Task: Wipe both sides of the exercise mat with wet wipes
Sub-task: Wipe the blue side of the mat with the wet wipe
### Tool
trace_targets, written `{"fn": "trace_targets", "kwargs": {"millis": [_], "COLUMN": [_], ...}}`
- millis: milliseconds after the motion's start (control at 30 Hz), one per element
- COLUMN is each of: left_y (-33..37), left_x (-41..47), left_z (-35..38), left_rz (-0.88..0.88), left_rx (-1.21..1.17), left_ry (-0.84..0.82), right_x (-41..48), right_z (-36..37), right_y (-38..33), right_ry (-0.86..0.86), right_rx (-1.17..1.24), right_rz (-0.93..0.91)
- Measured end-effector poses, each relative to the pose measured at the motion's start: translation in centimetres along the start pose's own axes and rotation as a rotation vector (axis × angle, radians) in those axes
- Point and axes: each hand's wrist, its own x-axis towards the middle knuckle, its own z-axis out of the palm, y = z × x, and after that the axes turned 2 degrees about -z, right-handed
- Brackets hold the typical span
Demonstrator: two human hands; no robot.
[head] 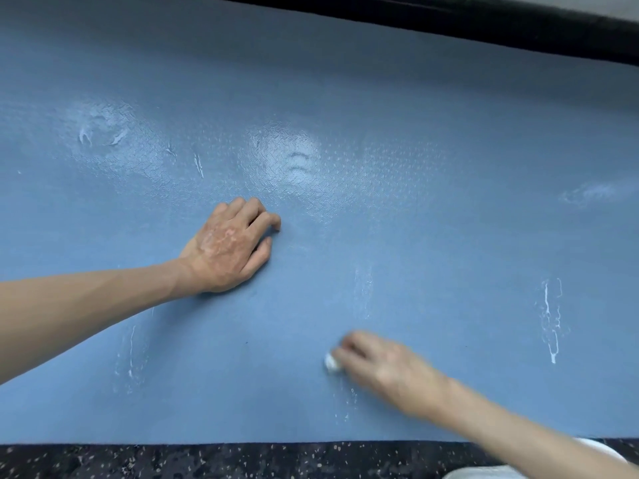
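Exercise mat (449, 219), blue and finely textured, is spread flat and fills nearly the whole view. It is edged below by a strip of dark speckled floor (173, 461) and above by a black band (449, 22). At far left, thin white streaks (131, 354) are seen on the mat near its front edge, and a glossy wet patch (100, 129) is seen farther back. The left hand (230, 247) is planted on the mat left of centre, palm down. Its fingers are loosely bent, the tips are pressed to the surface, and nothing is held. A second shiny patch (294, 160) lies just beyond it. Right of centre, nearer the front edge, a small crumpled white wet wipe (332, 363) is pinched at the fingertips of the blurred right hand (383, 368) and pressed against the mat. A long white drip mark (551, 323) is seen farther right. A white object (484, 473), partly hidden by the right forearm, is seen on the floor at bottom right.
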Motion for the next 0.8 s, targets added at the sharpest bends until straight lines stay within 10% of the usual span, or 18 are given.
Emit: {"fn": "trace_targets", "kwargs": {"millis": [267, 667, 800], "left_y": [-0.2, -0.2, -0.2], "left_x": [0.1, 0.1, 0.1], "left_z": [-0.3, -0.2, -0.3], "left_rz": [-0.009, -0.012, -0.017], "left_rx": [0.005, 0.023, 0.019], "left_ry": [-0.053, -0.060, -0.066], "right_x": [15.3, 6.6, 14.3], "right_z": [-11.6, -5.3, -10.4], "right_y": [11.4, 5.5, 10.6], "right_ry": [0.523, 0.220, 0.400], "right_rx": [-0.232, -0.077, -0.152], "right_rz": [0.366, 0.173, 0.188]}}
